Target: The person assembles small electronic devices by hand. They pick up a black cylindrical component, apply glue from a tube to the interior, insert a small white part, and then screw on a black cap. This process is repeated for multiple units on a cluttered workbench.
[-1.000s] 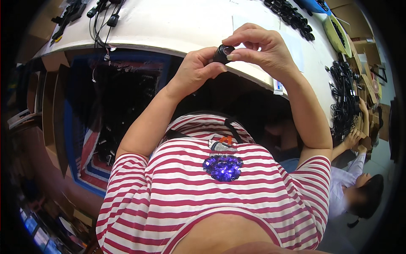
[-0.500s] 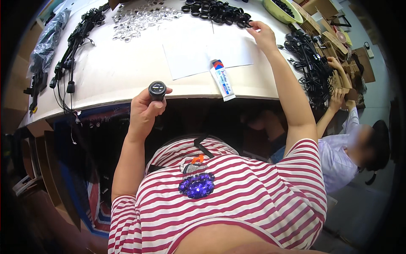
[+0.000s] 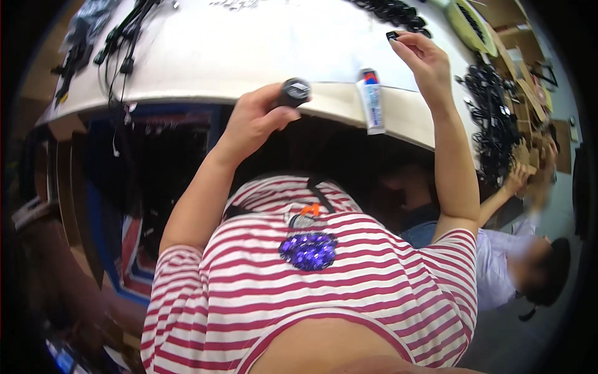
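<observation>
While the left hand [image 3: 256, 121] grips the black tube [image 3: 294, 93], upper centre, the right hand [image 3: 428, 62] should hold its pinched piece [image 3: 392, 36] gently.

left grip [image 3: 254, 121] holds black cylinder [image 3: 294, 92] | right grip [image 3: 430, 65] pinches small black piece [image 3: 392, 36] | white tube [image 3: 372, 106] at near edge of worktop [image 3: 212, 65] | black cables [image 3: 492, 121] at right

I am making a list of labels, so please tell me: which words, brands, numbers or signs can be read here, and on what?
White tube with a red and blue end: printed marks, too blurred to read.
Black cylinder in the left hand: pale marks on its end face, too small and blurred to read.
I see no legible text elsewhere.
</observation>
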Demonstrator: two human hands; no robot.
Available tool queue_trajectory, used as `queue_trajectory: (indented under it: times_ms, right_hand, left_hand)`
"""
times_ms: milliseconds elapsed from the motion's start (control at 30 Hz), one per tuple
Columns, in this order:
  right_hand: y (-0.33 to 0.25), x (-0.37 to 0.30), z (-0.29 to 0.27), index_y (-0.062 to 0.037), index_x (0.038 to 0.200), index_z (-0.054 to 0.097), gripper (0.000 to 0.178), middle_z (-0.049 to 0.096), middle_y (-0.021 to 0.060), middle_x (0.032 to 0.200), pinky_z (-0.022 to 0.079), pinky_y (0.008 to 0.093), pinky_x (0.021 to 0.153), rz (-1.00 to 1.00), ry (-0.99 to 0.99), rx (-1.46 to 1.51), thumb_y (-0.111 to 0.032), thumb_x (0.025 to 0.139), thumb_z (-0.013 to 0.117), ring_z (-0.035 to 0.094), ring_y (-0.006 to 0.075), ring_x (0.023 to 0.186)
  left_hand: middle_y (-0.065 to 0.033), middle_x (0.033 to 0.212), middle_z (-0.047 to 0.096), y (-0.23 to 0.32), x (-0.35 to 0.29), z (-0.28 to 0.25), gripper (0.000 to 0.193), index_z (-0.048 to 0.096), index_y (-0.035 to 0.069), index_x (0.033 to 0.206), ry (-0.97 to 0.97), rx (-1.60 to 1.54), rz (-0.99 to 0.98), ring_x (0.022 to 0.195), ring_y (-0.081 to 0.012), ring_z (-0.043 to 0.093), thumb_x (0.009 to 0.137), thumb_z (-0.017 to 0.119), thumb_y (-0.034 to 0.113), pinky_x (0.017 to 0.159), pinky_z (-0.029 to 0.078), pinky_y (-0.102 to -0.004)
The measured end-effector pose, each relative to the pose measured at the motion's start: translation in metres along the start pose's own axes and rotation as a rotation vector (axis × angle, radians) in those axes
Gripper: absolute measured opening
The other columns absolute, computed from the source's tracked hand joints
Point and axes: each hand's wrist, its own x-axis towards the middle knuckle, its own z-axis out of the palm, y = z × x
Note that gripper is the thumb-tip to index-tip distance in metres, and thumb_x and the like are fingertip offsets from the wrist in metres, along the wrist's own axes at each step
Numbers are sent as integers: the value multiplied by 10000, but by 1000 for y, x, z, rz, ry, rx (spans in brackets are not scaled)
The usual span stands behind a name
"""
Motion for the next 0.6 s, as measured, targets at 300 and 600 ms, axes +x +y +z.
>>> queue_trajectory:
  times_ms: [300,600]
  right_hand:
    - [-80,-62,49,-26,1159,563,473,632,68,1028,416,261,828,-324,-355,-44,-54,711,712,562,128,900]
    - [-82,-69,56,-97,1079,619,411,654,38,962,459,265,707,-438,-308,-127,-90,683,730,603,155,774]
  left_hand:
    - [31,691,557,-3,-9,13,198,620,34,973,-93,-6,4,606,-32,456,805,645,137,541,359,-181]
    - [21,684,555,2,-15,18,187,628,36,940,-109,36,49,606,-47,467,805,651,163,563,380,-197]
